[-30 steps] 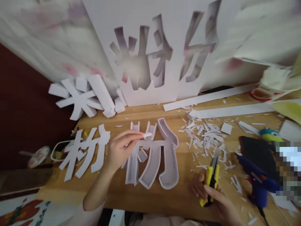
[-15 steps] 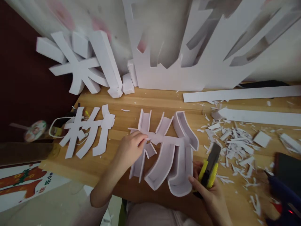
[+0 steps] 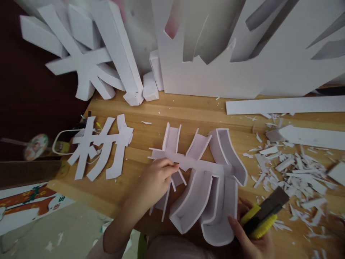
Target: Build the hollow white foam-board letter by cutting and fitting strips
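Note:
A white foam character with raised side walls point(image 3: 201, 163) lies on the wooden table in front of me. Over its left part is my left hand point(image 3: 159, 176), thumb and fingertips pinched together; whatever they hold is too small to make out. My right hand point(image 3: 254, 237) holds a yellow and black utility knife point(image 3: 260, 216) with its wide blade pointing up and right. The thumb of that hand rests against the lower right wall of the character.
Flat white character pieces point(image 3: 104, 145) lie at the left. Foam scraps point(image 3: 299, 176) and long white strips point(image 3: 283, 105) are at the right. A finished white character point(image 3: 86, 61) and a cut-out foam sheet point(image 3: 194, 81) lean at the back.
The view has moved closer, so the walled character and both hands appear larger. The knife blade now tilts further to the right. My left hand stays pinched over the character's left part.

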`<action>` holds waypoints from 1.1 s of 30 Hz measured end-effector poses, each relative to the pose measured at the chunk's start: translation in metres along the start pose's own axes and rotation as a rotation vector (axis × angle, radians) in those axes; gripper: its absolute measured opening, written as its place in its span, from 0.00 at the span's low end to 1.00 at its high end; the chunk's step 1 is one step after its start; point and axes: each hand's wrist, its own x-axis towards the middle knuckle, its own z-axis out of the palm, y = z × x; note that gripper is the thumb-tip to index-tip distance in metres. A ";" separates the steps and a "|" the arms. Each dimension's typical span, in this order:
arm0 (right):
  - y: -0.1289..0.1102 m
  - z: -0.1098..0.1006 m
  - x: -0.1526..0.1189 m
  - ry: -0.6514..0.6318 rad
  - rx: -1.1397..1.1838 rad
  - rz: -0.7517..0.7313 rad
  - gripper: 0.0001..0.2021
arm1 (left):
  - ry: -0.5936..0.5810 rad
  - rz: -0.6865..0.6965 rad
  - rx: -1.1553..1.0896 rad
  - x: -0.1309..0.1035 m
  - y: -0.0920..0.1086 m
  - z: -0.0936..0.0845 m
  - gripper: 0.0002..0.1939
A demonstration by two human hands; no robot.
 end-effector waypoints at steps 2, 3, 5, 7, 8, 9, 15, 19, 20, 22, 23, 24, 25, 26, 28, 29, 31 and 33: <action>-0.001 0.005 -0.005 0.068 -0.021 0.026 0.24 | -0.013 -0.007 -0.004 -0.001 0.000 0.000 0.17; -0.001 0.007 -0.007 0.086 -0.032 0.034 0.23 | -0.007 -0.009 -0.007 -0.002 0.000 -0.001 0.17; 0.000 0.009 -0.010 0.108 -0.049 0.033 0.22 | 0.004 -0.024 -0.025 -0.004 -0.001 -0.001 0.17; 0.002 0.009 -0.012 0.123 -0.053 0.028 0.22 | 0.002 -0.054 -0.055 -0.006 -0.003 -0.002 0.16; 0.003 0.009 -0.013 0.126 -0.053 0.029 0.22 | -0.002 -0.067 -0.075 -0.008 -0.004 -0.002 0.15; 0.005 0.009 -0.014 0.127 -0.056 0.033 0.22 | -0.006 -0.078 -0.094 -0.009 -0.004 -0.003 0.15; 0.009 0.010 -0.012 0.183 -0.074 0.001 0.22 | 0.027 -0.105 -0.085 -0.014 -0.006 -0.003 0.13; 0.016 0.004 -0.007 0.158 -0.105 -0.084 0.20 | 0.002 -0.108 -0.101 -0.014 -0.006 -0.006 0.12; 0.018 0.003 -0.006 0.150 -0.115 -0.105 0.21 | 0.002 -0.102 -0.132 -0.013 -0.006 -0.006 0.12; 0.018 0.002 -0.005 0.152 -0.116 -0.108 0.21 | -0.006 -0.132 -0.204 -0.010 -0.005 -0.008 0.11; 0.017 0.003 -0.006 0.161 -0.113 -0.093 0.22 | -0.017 -0.167 -0.239 -0.007 -0.005 -0.010 0.10; 0.016 0.004 -0.006 0.173 -0.106 -0.079 0.22 | -0.036 -0.206 -0.269 -0.005 -0.004 -0.011 0.09; 0.014 0.006 -0.007 0.184 -0.099 -0.068 0.21 | -0.060 -0.245 -0.292 -0.002 -0.004 -0.013 0.08; 0.013 0.007 -0.007 0.191 -0.099 -0.066 0.21 | -0.085 -0.282 -0.307 0.000 -0.003 -0.014 0.07; 0.012 0.007 -0.007 0.188 -0.106 -0.079 0.21 | -0.125 -0.338 -0.324 0.005 -0.002 -0.017 0.06; 0.013 0.007 -0.006 0.182 -0.106 -0.084 0.21 | -0.138 -0.359 -0.326 0.006 -0.002 -0.018 0.06; 0.013 0.007 -0.003 0.180 -0.107 -0.086 0.21 | -0.145 -0.379 -0.327 0.009 -0.002 -0.019 0.06; 0.012 0.007 -0.001 0.185 -0.119 -0.094 0.21 | -0.161 -0.363 -0.316 0.012 -0.002 -0.020 0.07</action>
